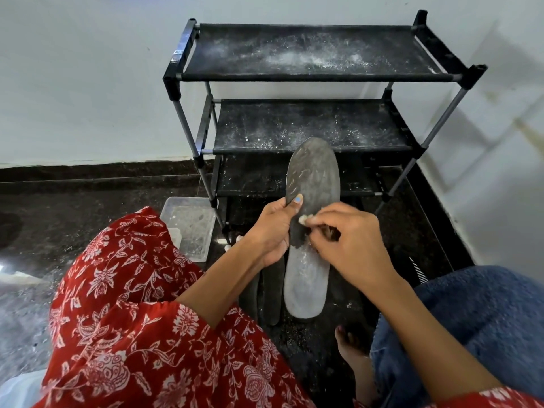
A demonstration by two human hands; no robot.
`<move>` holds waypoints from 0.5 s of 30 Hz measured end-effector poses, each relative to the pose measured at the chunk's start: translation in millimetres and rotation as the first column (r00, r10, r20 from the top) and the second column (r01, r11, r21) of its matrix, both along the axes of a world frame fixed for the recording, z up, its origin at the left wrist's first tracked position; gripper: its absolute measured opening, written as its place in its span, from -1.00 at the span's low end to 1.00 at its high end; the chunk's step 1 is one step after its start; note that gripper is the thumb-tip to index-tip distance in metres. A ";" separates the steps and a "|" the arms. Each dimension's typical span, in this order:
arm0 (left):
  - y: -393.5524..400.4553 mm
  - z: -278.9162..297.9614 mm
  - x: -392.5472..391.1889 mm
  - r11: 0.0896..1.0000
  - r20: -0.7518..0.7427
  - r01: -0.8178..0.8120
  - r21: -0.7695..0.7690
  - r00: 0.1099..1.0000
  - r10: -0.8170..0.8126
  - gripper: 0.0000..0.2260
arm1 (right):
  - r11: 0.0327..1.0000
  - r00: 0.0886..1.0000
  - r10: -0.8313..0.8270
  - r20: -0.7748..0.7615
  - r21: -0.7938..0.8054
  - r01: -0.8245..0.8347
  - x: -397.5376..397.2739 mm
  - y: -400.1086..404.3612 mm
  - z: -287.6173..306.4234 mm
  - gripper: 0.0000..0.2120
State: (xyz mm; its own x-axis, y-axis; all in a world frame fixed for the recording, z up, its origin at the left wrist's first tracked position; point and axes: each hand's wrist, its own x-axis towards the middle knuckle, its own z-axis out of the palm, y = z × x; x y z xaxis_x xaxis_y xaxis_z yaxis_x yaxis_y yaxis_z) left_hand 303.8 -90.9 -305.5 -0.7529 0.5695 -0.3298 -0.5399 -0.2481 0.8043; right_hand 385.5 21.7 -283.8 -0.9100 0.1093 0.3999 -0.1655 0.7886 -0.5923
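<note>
Insole (313,172) is being held up in front of the shoe rack (318,77). The left hand (272,228) is gripping its edge with curled fingers, thumb on the face, probably to steady it for rubbing. The right hand (350,245) is pinching a small pale lump (302,219) against the dark surface. A grey insole (306,287) is lying on the floor (88,195) beneath, and a plastic tub (190,222) is sitting left, clear of the work.

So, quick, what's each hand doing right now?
Left hand: closed, gripping the dark insole by its edge.
Right hand: closed, pinching a small pale lump against that insole.
</note>
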 end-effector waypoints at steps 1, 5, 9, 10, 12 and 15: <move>0.5 0.0 0.1 1.000 -0.002 0.006 0.009 1.000 -0.006 -0.78 | 0.999 0.999 -0.027 -0.037 0.018 0.027 -1.5 -0.2 0.6 -0.84; 2.4 -1.9 2.4 1.000 0.021 0.001 0.024 1.000 -0.002 -0.78 | 0.995 0.999 -0.027 0.043 0.095 0.023 -3.6 -1.7 -1.0 -0.83; 1.6 -2.3 0.9 0.999 0.050 -0.032 0.034 0.998 0.030 -0.79 | 0.992 0.962 0.082 0.262 0.075 -0.105 1.8 -4.9 -1.9 -0.88; 1.5 -2.2 0.1 0.998 0.054 -0.039 0.038 0.998 0.037 -0.79 | 0.991 0.958 0.100 0.267 0.059 -0.120 2.4 -4.4 -0.5 -0.89; 0.9 -2.4 -1.3 0.998 0.052 -0.040 0.048 0.998 0.038 -0.78 | 0.996 0.982 0.080 0.171 0.026 -0.086 2.4 -2.4 3.0 -0.88; 0.6 -1.9 -0.9 0.999 0.051 -0.017 0.043 0.999 0.015 -0.78 | 0.997 0.999 -0.031 0.024 0.068 0.029 -0.2 0.6 5.4 -0.85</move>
State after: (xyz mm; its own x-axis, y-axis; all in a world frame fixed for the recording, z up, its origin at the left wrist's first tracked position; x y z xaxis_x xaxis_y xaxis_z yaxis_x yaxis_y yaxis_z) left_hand 303.0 -90.3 -307.4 -0.7448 0.5720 -0.3435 -0.5758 -0.2908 0.7642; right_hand 385.3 22.3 -278.5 -0.9167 0.1104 0.3840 -0.1266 0.8311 -0.5414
